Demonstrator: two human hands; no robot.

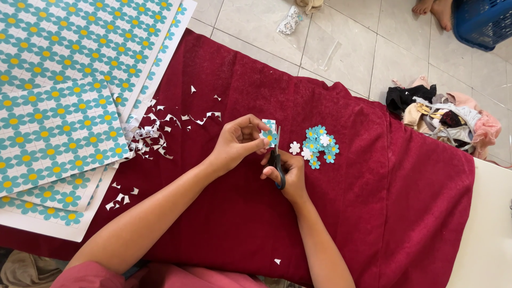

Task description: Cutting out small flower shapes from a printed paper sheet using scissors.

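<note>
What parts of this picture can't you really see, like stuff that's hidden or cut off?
- Scissors: head view, the handles sit inside the right hand, so the finger loops are mostly hidden.
- Small flower paper: the left hand covers its near edge.
- Blue basket: cut off by the top right corner.
- Another person's feet: cut off by the top edge.
- Bottom flower sheets: hidden under the upper sheets.

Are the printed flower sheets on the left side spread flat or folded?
Spread flat. The flower sheets lie overlapped in a loose stack on the red cloth, edges straight, with no fold visible.
</note>
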